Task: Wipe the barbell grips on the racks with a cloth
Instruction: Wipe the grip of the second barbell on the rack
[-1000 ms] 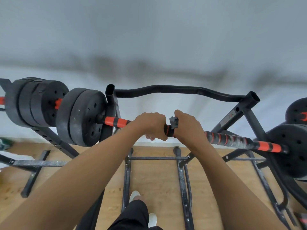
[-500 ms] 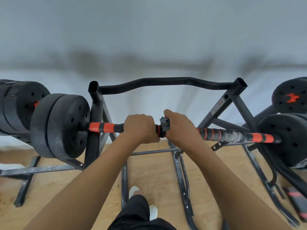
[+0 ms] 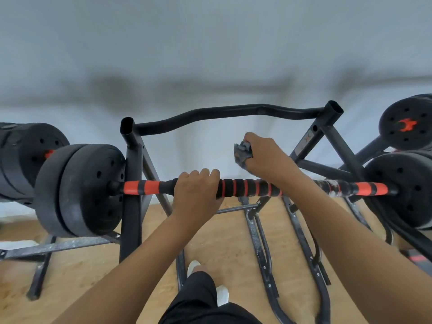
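Barbell wipe seemingly pausing: right hand (image 3: 266, 157), clutching cloth (image 3: 243, 152), has lifted off bar (image 3: 245, 187) toward one o'clock; left hand (image 3: 196, 190) grips bar at centre

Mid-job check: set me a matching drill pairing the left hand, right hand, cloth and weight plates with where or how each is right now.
Column 1:
1 left hand
2 right hand
3 cloth
4 weight plates

Column 2:
A grey, bunched, clear of the barbell grip
B black, beyond the grip's ends
C wrapped round the grip
D above the grip, clutching fabric

Pairs: 1-C; 2-D; 3-A; 4-B
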Tool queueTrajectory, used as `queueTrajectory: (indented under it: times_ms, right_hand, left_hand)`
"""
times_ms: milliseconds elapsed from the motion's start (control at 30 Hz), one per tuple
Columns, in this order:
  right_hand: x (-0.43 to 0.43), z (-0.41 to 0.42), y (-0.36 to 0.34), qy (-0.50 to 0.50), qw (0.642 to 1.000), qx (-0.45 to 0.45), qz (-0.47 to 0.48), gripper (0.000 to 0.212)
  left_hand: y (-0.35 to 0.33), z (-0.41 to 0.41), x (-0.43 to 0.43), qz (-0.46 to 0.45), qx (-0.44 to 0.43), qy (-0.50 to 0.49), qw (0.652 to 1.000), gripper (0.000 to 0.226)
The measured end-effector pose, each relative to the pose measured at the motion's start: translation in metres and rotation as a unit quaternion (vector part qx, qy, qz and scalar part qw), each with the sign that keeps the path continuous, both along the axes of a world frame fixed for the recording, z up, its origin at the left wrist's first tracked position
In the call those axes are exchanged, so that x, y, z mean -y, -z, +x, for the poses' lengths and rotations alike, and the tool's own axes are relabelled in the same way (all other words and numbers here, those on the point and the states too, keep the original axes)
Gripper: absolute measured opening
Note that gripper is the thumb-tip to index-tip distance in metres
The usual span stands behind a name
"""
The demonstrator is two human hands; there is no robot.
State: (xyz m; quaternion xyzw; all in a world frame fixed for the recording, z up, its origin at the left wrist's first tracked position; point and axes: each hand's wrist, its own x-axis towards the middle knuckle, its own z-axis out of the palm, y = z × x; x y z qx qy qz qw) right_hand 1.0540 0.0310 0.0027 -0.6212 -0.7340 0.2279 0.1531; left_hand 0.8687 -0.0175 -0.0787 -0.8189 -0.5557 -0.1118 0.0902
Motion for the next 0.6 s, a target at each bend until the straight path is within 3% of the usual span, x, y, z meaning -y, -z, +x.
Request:
queueTrajectory:
  times_ms: [133, 233, 333, 400, 600]
  right_hand:
    - [0.000, 0.009, -0.001, -0.024, 0.993, 0.094, 0.065, 0.022]
    - [0.009, 0.006, -0.001, -0.070, 0.985, 0.156, 0.012, 0.029]
    - [0.025, 0.003, 0.000, -0.091, 0.988, 0.106, -0.061, 0.014]
    - [0.036, 0.004, 0.002, -0.084, 0.991, 0.096, -0.043, 0.012]
    - [0.061, 0.004, 0.012, -0.060, 0.989, 0.133, 0.034, 0.038]
  left_hand:
    - [-0.003, -0.005, 0.001, 0.007, 0.044, 0.062, 0.997, 0.032]
    - [0.005, -0.001, 0.007, 0.041, 0.029, 0.072, 0.996, 0.024]
    - [0.006, 0.007, 0.008, 0.047, -0.001, 0.042, 0.998, 0.019]
    - [0.005, 0.008, 0.001, 0.052, -0.014, 0.025, 0.998, 0.019]
    - [-0.005, 0.012, -0.009, -0.006, -0.057, 0.000, 0.998, 0.038]
